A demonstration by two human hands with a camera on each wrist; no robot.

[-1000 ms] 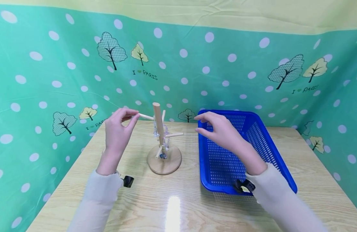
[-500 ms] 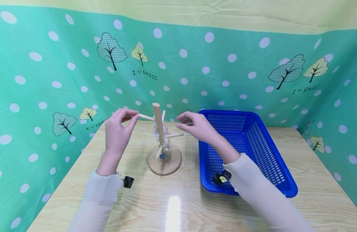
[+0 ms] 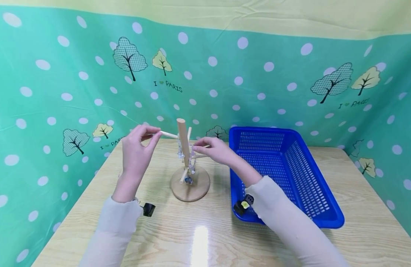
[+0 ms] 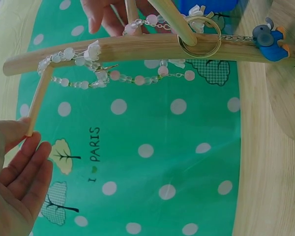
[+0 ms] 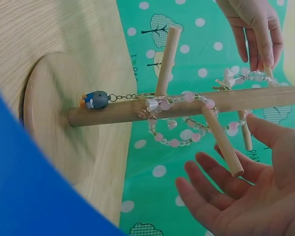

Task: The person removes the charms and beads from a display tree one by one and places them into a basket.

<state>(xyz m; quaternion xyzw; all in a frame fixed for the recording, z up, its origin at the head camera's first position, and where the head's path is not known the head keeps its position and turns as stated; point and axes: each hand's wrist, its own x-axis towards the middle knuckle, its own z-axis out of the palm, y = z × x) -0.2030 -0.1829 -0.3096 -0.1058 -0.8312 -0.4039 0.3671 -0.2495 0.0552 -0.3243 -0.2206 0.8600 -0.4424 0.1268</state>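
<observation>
A wooden jewelry stand with several pegs stands upright on its round base. My left hand pinches the tip of the upper left peg between thumb and fingers. A bracelet of clear beads with a white flower hangs on that peg. My right hand is at the stand's right side, fingers spread and thumb close to the beads. Near it, a pink and clear bead bracelet hangs on the right peg. A keychain with a blue and grey figure hangs by its ring on the low front peg.
A blue plastic basket stands right of the stand, below my right forearm. The wooden table runs back to a green polka-dot cloth. Wrist cameras stick out from my sleeves.
My right hand has moved left, from above the basket to the stand, its fingertips now beside the hanging beads. My left hand stays on the same peg.
</observation>
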